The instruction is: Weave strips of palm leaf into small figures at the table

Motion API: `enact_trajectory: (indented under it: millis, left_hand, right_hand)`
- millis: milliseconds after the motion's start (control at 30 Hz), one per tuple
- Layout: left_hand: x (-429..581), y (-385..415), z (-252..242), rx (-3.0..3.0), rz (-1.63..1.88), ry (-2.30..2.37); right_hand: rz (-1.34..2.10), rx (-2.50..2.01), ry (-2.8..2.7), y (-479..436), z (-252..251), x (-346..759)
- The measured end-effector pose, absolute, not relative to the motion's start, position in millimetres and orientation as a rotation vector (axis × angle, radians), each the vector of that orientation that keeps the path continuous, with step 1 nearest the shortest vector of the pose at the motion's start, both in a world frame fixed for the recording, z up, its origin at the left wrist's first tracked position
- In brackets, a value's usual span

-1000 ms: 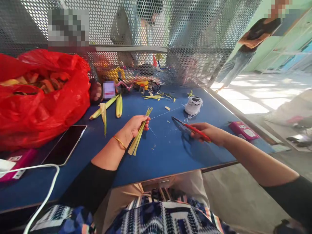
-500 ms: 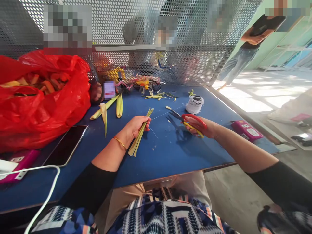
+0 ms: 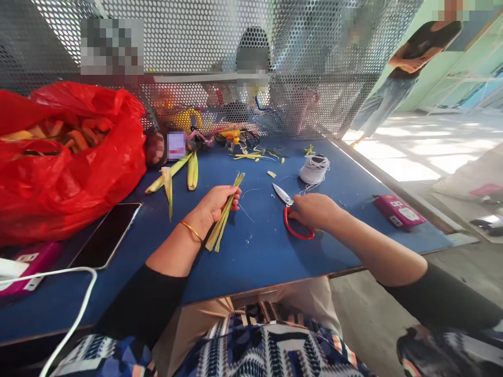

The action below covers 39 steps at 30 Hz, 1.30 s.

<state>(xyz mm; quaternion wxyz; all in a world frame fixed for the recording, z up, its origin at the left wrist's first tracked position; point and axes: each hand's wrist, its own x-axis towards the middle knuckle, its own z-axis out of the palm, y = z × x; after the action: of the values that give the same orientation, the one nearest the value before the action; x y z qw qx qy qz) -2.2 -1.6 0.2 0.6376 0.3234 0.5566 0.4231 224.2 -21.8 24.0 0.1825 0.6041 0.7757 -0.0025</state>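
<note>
My left hand [image 3: 222, 203] is closed around a bundle of thin dried yellow-green husk strips [image 3: 220, 230], their cut ends fanning toward me. Fine white thread [image 3: 247, 212] trails from the bundle onto the blue table. My right hand [image 3: 316, 212] is palm down over the scissors [image 3: 283, 195], fingers curled at a handle; part of the handles is hidden beneath it. The closed blades point away to the left, low over or on the tabletop. Just behind this hand stands a spool of white string [image 3: 314, 168]. A small pale husk scrap [image 3: 271, 174] lies beyond the blade tips.
At left, a red plastic bag [image 3: 113, 173] full of husks stands behind a phone [image 3: 108, 233]. Corn husks [image 3: 192, 173] and cut strips [image 3: 247, 156] lie farther back before a perforated metal screen [image 3: 220, 47]. A pink box [image 3: 398, 211] sits at right. A person [image 3: 424, 47] stands beyond.
My right hand has turned palm down and lowered the scissors, whose blades have shut. The thread that stretched from the bundle toward the scissors now lies slack. The husk scrap is apart from the blade tips.
</note>
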Motion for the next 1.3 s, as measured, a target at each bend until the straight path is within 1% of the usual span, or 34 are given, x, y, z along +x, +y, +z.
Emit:
enact_trajectory:
  millis: [67,100,200,233,267,333,400,500,600,700,767,800,867,900,933,967,1000,1033,1100,1200,1300]
  left_hand:
    - [-2,-2,0,0.735,0.96,1.274]
    - [-1,-2,-1,0.738,0.954,1.268]
    - [-1,-1,-3,0.744,0.945,1.246]
    - [-1,-1,-3,0.742,0.944,1.243]
    - [-1,0,-3,0.738,0.944,1.243]
    - [-1,1,-4,0.733,0.942,1.243]
    - [-1,1,-4,0.737,0.937,1.239]
    - [-1,1,-2,0.745,0.927,1.211]
    - [-2,0,0,0.742,0.915,1.173]
    - [-4,-2,3,0.744,0.899,1.135]
    - [-5,-4,7,0.773,0.901,1.1]
    - [-5,-6,9,0.8,0.903,1.081]
    - [-7,-8,13,0.871,0.901,1.048]
    - [-8,-10,16,0.909,0.895,1.037]
    - [-10,-11,18,0.946,0.887,1.03]
    - [-11,-12,19,0.98,0.878,1.026]
    - [-13,-13,21,1.01,0.875,1.022]
    - [-14,-13,22,1.032,0.878,1.02]
    - [-17,-13,23,1.056,0.885,1.018]
    - [-18,-13,22,1.033,0.875,1.023]
    - [-14,-13,21,0.987,0.869,1.031]
  right_hand:
    - [0.042,1.715,2.186,-13,36,226]
    - [0.106,1.806,2.195,-5,42,230]
    - [0.49,2.316,2.169,28,52,251]
    - [0.506,2.413,2.135,40,53,260]
    - [0.46,2.493,2.08,51,52,267]
    - [0.235,2.526,2.045,69,49,280]
    - [0.045,2.481,2.135,82,45,289]
    - [-0.103,2.391,2.276,92,44,299]
    - [-0.165,2.36,2.337,95,50,307]
    - [-0.068,2.458,2.473,85,57,300]
    - [-0.067,2.472,2.637,70,56,279]
    - [-0.279,2.427,2.796,61,54,263]
    - [-1.084,2.141,2.978,40,44,225]
    - [-1.475,1.949,2.942,31,39,205]
    - [-1.784,1.744,2.862,23,33,187]
    - [-1.997,1.558,2.772,17,27,172]
    - [-2.132,1.439,2.688,12,22,160]
    - [-2.213,1.403,2.622,9,18,152]
    - [-2.262,1.451,2.583,8,12,145]
    - [-2.235,1.635,2.64,11,8,149]
    - [-2.2,1.712,2.687,15,6,157]
